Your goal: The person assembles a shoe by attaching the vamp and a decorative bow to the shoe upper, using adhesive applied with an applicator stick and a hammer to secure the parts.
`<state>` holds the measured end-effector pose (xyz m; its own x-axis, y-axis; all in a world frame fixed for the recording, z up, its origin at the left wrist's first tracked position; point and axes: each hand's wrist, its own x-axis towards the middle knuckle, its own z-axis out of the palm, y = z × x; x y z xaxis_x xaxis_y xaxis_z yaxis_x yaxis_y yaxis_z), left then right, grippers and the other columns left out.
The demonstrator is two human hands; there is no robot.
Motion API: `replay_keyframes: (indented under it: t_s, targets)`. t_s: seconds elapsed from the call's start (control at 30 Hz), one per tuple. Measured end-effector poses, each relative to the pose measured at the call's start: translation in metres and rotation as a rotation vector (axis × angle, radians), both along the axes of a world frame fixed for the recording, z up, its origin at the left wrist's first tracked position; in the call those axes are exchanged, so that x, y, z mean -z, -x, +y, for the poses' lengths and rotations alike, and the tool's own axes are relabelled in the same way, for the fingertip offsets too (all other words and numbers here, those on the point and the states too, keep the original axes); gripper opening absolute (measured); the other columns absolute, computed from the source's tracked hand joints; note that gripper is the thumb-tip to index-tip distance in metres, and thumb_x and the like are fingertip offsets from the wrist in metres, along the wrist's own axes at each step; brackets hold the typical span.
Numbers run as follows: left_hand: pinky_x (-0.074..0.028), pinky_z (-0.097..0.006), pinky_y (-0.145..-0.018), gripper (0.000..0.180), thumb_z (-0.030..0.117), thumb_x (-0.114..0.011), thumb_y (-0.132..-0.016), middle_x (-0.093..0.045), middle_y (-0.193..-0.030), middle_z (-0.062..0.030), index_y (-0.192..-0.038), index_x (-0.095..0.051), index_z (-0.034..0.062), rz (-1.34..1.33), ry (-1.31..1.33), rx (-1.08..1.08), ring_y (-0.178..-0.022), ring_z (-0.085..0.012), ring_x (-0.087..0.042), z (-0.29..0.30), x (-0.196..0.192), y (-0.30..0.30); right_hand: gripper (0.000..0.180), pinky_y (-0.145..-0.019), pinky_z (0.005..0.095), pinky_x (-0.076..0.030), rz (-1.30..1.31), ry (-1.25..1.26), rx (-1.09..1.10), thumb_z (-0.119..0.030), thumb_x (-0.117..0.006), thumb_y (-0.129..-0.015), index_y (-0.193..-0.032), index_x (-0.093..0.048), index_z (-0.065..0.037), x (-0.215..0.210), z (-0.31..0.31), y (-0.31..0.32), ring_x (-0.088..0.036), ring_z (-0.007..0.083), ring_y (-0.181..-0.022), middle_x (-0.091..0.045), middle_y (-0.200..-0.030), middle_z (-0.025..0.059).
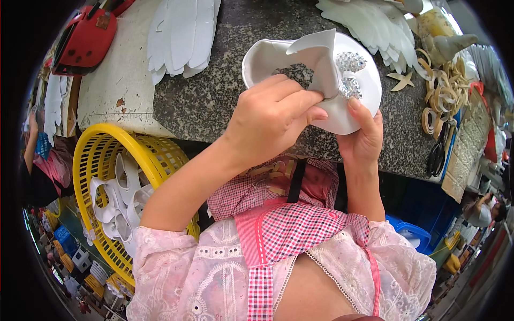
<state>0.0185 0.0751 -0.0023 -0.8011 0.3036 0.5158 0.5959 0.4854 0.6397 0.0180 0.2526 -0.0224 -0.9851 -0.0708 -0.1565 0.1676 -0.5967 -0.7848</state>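
Above the near edge of the speckled stone worktop (230, 91), both my hands hold a white shoe upper (356, 115). It is a curved, flexible piece with a strap-like loop bending off to the left, and a sparkling rhinestone bow (350, 85) sits on its right part. My left hand (273, 115) is closed, pinching the inner edge of the upper beside the bow; its fingertips are partly hidden. My right hand (364, 134) grips the lower right rim, thumb on top just below the bow and fingers underneath, out of sight.
Stacked white upper pieces lie at the far left (182, 37) and far right (369, 27) of the worktop. Beige strips (447, 96) hang at the right edge near black-handled scissors (436, 155). A yellow basket (101, 134) with white shoe pieces stands left; a red case (88, 40) sits beyond.
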Motion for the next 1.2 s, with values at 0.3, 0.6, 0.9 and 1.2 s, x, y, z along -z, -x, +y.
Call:
replay_keyframes:
  t_s: [0.3, 0.6, 0.9, 1.2]
  targets:
    - [-0.045, -0.04, -0.068, 0.015, 0.009, -0.059, -0.078, -0.059, -0.079, -0.0163, -0.09, -0.058, -0.0008, -0.605, 0.231, 0.335, -0.075, -0.0319, -0.057, -0.009, -0.02, 0.025, 0.021, -0.065, 0.0246, -0.048, 0.517, -0.591, 0.115, -0.003, -0.069, -0.069, -0.087, -0.063, 0.006, 0.009, 0.012, 0.005, -0.061, 0.0126, -0.073, -0.065, -0.083, 0.0101]
    - [-0.048, -0.037, -0.067, 0.025, 0.008, -0.069, -0.068, -0.063, -0.073, -0.0128, -0.092, -0.066, 0.0024, -0.562, -0.164, 0.225, -0.07, -0.0289, -0.063, -0.011, -0.014, 0.012, 0.034, -0.077, 0.0325, -0.052, 0.122, -0.139, -0.064, -0.01, -0.059, -0.076, -0.105, -0.054, 0.007, 0.018, 0.023, 0.005, -0.063, 0.0219, -0.085, -0.062, -0.096, 0.0151]
    - [-0.045, -0.035, -0.068, 0.017, 0.003, -0.066, -0.067, -0.062, -0.075, -0.0112, -0.083, -0.063, 0.0004, -0.646, 0.1, 0.388, -0.076, -0.0259, -0.06, -0.01, -0.017, 0.013, 0.032, -0.073, 0.0279, -0.051, 0.542, -0.291, -0.037, -0.002, -0.062, -0.071, -0.101, -0.056, 0.007, 0.018, 0.024, 0.0, -0.062, 0.015, -0.078, -0.062, -0.094, 0.0121]
    - [-0.041, -0.044, -0.084, 0.03, 0.011, -0.067, -0.069, -0.06, -0.091, -0.0098, -0.097, -0.061, 0.0027, -0.092, 0.029, 0.239, -0.09, -0.0277, -0.056, -0.007, -0.02, 0.005, 0.027, -0.069, 0.0251, -0.05, 0.14, -0.162, 0.019, -0.003, -0.062, -0.078, -0.103, -0.056, 0.007, -0.002, 0.004, 0.0, -0.061, 0.0128, -0.076, -0.062, -0.09, 0.0099]
